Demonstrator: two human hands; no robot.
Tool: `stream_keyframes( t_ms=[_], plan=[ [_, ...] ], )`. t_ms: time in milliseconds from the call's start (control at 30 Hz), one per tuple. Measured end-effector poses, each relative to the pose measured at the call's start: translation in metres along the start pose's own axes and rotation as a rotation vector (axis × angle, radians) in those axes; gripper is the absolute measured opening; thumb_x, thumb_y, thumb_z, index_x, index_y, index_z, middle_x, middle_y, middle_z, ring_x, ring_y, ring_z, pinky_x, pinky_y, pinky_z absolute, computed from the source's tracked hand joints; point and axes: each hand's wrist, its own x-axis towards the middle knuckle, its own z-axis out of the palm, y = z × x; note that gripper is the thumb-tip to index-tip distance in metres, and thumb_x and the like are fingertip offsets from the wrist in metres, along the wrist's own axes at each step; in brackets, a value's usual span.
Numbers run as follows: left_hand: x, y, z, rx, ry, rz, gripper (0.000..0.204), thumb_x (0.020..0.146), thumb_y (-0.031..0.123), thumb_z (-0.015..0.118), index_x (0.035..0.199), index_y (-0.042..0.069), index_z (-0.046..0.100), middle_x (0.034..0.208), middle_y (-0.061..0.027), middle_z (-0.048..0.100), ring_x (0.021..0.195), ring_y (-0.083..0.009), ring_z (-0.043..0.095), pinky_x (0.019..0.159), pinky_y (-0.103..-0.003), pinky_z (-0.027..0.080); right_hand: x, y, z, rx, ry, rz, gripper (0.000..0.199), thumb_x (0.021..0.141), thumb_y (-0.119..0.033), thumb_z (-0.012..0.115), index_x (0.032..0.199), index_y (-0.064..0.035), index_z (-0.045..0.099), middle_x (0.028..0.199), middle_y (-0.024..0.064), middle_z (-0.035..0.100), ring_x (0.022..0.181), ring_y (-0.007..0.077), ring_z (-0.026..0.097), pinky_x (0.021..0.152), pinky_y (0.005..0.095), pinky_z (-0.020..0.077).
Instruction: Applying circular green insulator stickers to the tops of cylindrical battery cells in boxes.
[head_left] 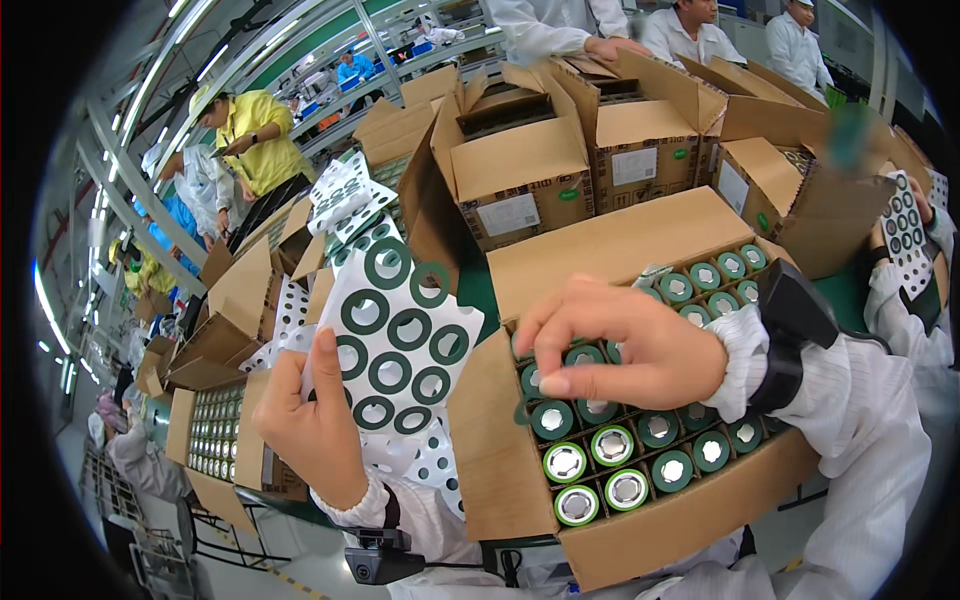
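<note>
My left hand (315, 425) grips a white sheet of green ring stickers (408, 335) by its left edge, thumb on the front. Several dark green rings show on it, and one at the top right overhangs the edge. My right hand (625, 345) hovers over an open carton (690, 510) of upright cylindrical battery cells, thumb and forefinger curled together. Whether a ring is between its fingertips is hidden. Below them sits a cell with a dark green ring (552, 420); a green edge juts out at its left. Nearer, several cells (577, 505) have bright green rims and bare metal tops.
More open cartons (525, 185) stand along the far side. Used sticker sheets (350, 195) are piled at the upper left, and another carton of cells (215, 430) is at the left. At the right edge, a co-worker's hands hold a similar sheet (905, 235).
</note>
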Motion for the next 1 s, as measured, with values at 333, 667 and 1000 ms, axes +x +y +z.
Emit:
stream_keyframes(
  t_ms=[333, 667, 1000],
  plan=[
    [-0.001, -0.003, -0.002, -0.04, 0.023, -0.013, 0.04, 0.086, 0.025, 0.059, 0.059, 0.0, 0.041, 0.053, 0.0044, 0.031, 0.052, -0.0043, 0.025, 0.045, -0.021, 0.019, -0.011, -0.005, 0.012, -0.001, -0.347, 0.518, 0.017, 0.072, -0.022, 0.064, 0.07, -0.0046, 0.065, 0.122, 0.0117, 0.045, 0.115, 0.0294, 0.033, 0.097, 0.0365, 0.0277],
    [-0.001, -0.002, -0.001, -0.039, 0.0, 0.009, 0.041, 0.085, 0.025, 0.06, 0.059, 0.001, 0.04, 0.053, 0.0044, 0.03, 0.052, -0.0045, 0.024, 0.045, -0.021, 0.019, -0.012, -0.007, 0.018, -0.073, -0.332, 0.519, 0.014, 0.071, -0.019, 0.064, 0.071, -0.0047, 0.067, 0.124, 0.0097, 0.044, 0.116, 0.028, 0.032, 0.099, 0.0386, 0.0242],
    [-0.001, -0.001, -0.001, -0.039, 0.0, 0.008, 0.041, 0.085, 0.025, 0.06, 0.058, 0.001, 0.039, 0.053, 0.0045, 0.028, 0.052, -0.0049, 0.023, 0.045, -0.022, 0.018, -0.013, -0.008, 0.019, -0.085, -0.32, 0.517, 0.013, 0.07, -0.018, 0.064, 0.067, -0.005, 0.066, 0.124, 0.0088, 0.044, 0.115, 0.0276, 0.033, 0.097, 0.0385, 0.0256]
  ],
)
